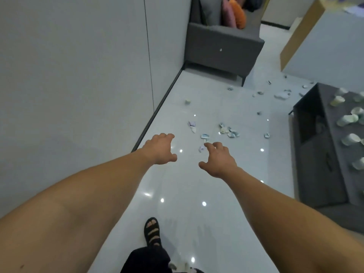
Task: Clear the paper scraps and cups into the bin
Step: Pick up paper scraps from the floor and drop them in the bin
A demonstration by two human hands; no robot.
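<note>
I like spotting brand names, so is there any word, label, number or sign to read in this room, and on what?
No text can be read anywhere.
Paper scraps: bluish and purple print, too blurred to tell whether it is lettering.
Cups on the dark cabinet: pale, with no legible marking.
Sofa: one small pale spot on its side, too small to read.

The cabinet (315, 174) and its cups (347, 120) run off the right edge. The sofa (222, 44) is cut at the top. The far scraps (281, 95) are too small to tell; the right hand (220, 160) half hides one scrap (201, 148).
</note>
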